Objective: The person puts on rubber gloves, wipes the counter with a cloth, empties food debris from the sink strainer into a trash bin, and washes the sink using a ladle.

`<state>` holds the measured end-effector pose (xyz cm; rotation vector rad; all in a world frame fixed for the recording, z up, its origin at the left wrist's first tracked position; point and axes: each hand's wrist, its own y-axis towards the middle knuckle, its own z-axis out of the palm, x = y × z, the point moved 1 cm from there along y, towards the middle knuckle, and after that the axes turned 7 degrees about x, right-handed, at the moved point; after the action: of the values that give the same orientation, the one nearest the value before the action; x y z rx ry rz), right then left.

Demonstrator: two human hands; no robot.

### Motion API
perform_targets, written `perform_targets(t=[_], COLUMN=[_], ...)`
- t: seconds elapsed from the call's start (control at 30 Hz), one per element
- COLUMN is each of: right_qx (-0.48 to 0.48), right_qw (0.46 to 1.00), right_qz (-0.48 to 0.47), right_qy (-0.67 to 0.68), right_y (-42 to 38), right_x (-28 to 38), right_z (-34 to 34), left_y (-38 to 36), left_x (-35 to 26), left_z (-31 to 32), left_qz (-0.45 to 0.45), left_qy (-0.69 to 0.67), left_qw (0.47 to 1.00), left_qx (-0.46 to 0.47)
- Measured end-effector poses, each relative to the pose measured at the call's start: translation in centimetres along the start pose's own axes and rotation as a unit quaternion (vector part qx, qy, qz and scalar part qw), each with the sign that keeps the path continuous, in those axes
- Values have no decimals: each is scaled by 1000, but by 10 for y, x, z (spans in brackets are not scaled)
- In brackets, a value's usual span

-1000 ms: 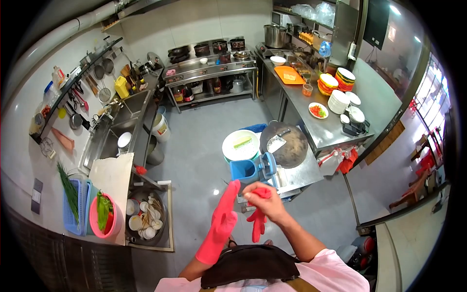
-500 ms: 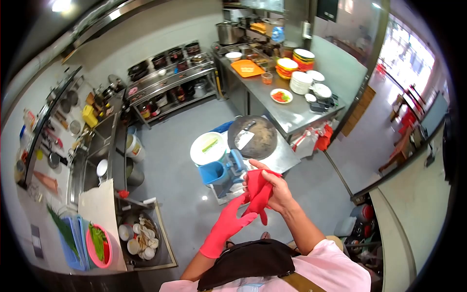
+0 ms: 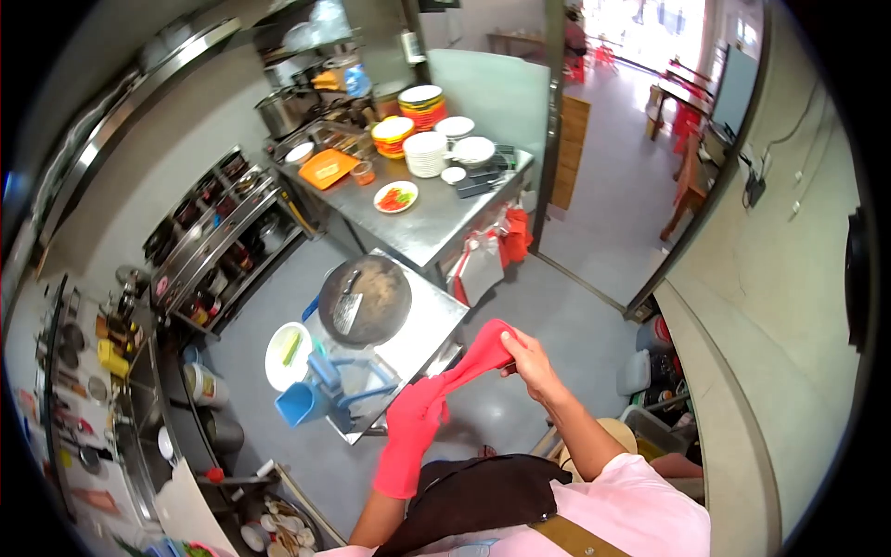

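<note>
A pinkish-red rubber glove covers my left hand (image 3: 415,418), whose fingers are closed on the end of a second rubber glove (image 3: 475,356). That loose glove is stretched between my two hands, low in front of my body. My bare right hand (image 3: 533,367) grips its other, wider end with the thumb on top. Just beyond my left hand, on a metal table, are a blue pitcher-like container (image 3: 302,404) and a dark round chopping board (image 3: 385,302) with a cleaver (image 3: 347,311) lying on it.
A white round container (image 3: 281,348) with a green vegetable stands left of the board. Behind is a steel counter (image 3: 422,227) with stacked bowls and a plate of cut vegetables (image 3: 396,197). Sinks and shelves line the left; a doorway opens at the upper right.
My view has turned right. The second glove, bunched between both hands before, is now drawn out lengthwise. My right hand has moved away from my left, and my left fingers have closed.
</note>
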<state>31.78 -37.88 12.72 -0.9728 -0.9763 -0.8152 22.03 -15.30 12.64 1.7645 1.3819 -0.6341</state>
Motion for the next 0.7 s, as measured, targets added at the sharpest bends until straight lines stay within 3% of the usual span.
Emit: perform_targets(t=[0.1, 0.2, 0.33, 0.37, 0.5, 0.63, 0.7], right_qx=[-37, -45, -7, -10, -26, -14, -23], right_qw=[993, 977, 940, 931, 897, 890, 883], right_qz=[-65, -94, -101, -112, -172, -219, -247], right_qy=[92, 184, 325, 347, 406, 399, 398], right_y=[13, 26, 46, 54, 94, 127, 140], right_x=[-13, -8, 20, 25, 63, 124, 153], right_z=[-39, -79, -141, -162, -236, -306, -335], left_y=[23, 46, 84, 93, 177, 303, 364], left_x=[-6, -13, 5, 15, 36, 23, 3], left_z=[40, 75, 134, 150, 193, 218, 232], left_qz=[97, 126, 153, 88, 33, -54, -54], left_qy=[114, 12, -51, -82, -143, -115, -163], left_qw=[988, 991, 965, 950, 918, 915, 918], left_qx=[-28, 39, 205, 289, 368, 382, 358])
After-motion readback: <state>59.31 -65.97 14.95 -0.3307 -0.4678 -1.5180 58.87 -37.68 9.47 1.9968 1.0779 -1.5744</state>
